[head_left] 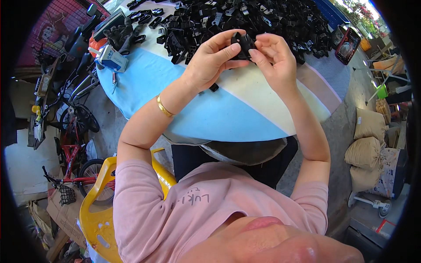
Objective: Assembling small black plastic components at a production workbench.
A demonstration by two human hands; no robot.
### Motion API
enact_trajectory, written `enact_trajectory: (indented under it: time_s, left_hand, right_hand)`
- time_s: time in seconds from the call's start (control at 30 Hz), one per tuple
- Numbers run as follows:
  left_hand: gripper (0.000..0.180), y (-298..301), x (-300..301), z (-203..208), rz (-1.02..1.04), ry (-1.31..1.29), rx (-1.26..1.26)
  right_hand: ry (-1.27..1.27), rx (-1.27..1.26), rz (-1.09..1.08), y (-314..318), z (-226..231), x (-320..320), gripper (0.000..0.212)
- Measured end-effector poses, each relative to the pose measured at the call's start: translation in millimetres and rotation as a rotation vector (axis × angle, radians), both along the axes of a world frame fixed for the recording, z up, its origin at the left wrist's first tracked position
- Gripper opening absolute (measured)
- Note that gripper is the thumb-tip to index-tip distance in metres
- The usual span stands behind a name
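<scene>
Above the cloth-covered table, a small black part (pixel 244 47), perhaps a plastic clip or buckle, is held up between both hands. My left hand (pixel 214 58) pinches its left side with thumb and fingers. On the other side, the thumb of my right hand (pixel 277 61) presses against the part while the other fingers curl over. A large pile of similar black parts (pixel 245 19) covers the far side of the table, some showing metal pieces. Below my left hand, a small black piece (pixel 214 87) lies alone on the cloth.
A blue-and-white carton (pixel 112 58) and dark gloves (pixel 119 37) sit at the table's left edge. At its right edge leans a phone (pixel 348 46). A yellow plastic chair (pixel 98 210) is behind my left arm. Bicycles (pixel 72 153) stand left, stuffed sacks (pixel 367 151) right.
</scene>
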State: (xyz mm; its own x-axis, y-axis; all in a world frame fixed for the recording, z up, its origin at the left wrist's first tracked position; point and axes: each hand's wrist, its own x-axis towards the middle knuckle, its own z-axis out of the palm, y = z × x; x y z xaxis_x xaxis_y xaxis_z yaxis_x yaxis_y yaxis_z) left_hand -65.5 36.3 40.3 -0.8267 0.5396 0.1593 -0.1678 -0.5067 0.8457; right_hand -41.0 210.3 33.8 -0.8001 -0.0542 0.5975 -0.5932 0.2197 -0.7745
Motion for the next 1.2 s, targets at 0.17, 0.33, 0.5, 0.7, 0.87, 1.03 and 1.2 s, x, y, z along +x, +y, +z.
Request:
enact_trajectory:
  time_s: [0.17,0.33,0.5,0.7,0.87,1.03,1.2]
  left_hand:
    - [0.036,0.3,-0.9,-2.8,0.114,0.102,-0.138]
    - [0.038,0.1,0.1,-3.9,0.104,0.221,-0.307]
    - [0.038,2.6,5.7,-6.2,0.174,0.253,-0.425]
    - [0.034,2.6,4.2,-7.2,0.146,0.190,-0.279]
    - [0.043,-3.4,1.9,-1.4,0.130,0.364,-0.366]
    - [0.046,-26.6,-20.2,9.2,0.187,0.735,-0.655]
    - [0.038,-22.6,-11.2,3.7,0.320,0.884,-1.150]
  right_hand:
    - [0.130,0.071,-0.021,1.4,4.7,-2.8,0.032]
    - [0.204,0.158,-0.040,7.4,-1.1,-5.6,0.029]
    - [0.227,0.307,-0.091,3.0,1.6,0.0,0.032]
    - [0.410,0.360,-0.207,-11.3,2.1,0.0,0.037]
    - [0.574,0.563,-0.234,-3.4,6.7,4.2,0.037]
    - [0.087,0.575,0.254,16.0,21.9,24.0,0.027]
    - [-0.270,0.892,0.844,19.5,30.3,97.4,0.023]
